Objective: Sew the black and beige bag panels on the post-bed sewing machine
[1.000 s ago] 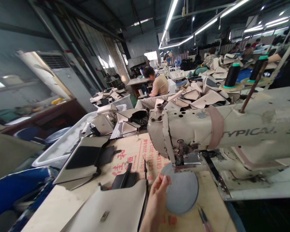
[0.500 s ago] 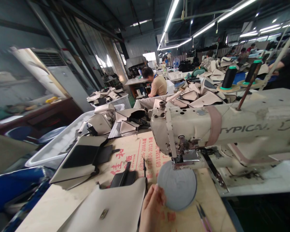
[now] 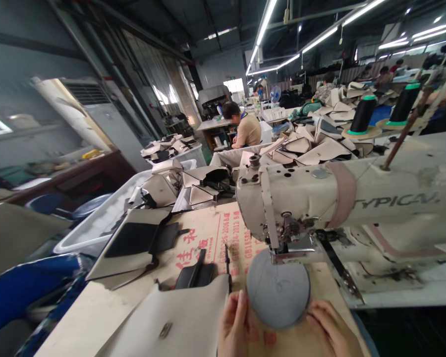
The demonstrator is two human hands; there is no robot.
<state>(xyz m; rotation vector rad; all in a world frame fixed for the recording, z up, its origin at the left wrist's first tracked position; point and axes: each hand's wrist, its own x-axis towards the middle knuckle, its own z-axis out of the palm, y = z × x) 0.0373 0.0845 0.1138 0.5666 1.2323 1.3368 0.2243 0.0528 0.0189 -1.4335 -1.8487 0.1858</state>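
A flat grey round disc (image 3: 278, 292) with a dark rim and a faint curled line on it lies below the needle area of the sewing machine (image 3: 297, 198). My left hand (image 3: 233, 322) is beside its left edge, thumb and fingers pinched together. At the lower right edge is my right hand (image 3: 329, 327), fingers curled and closed. What either pinch holds, if anything, I cannot make out. Left of my left hand lies a beige bag (image 3: 186, 317) with a metal clasp plate. Black flaps (image 3: 195, 275) stick out at its top.
A second beige and black bag (image 3: 130, 248) lies on the printed wooden board (image 3: 215, 238). Behind are white bins (image 3: 107, 218) heaped with bag pieces and a seated person (image 3: 247, 129). Black thread spools (image 3: 362, 116) stand above the machine. A blue-lined container (image 3: 33, 277) is at left.
My right hand has come into view at the disc's lower right edge. The small scissors there no longer show. My left hand stays by the left edge; the view has shifted slightly.
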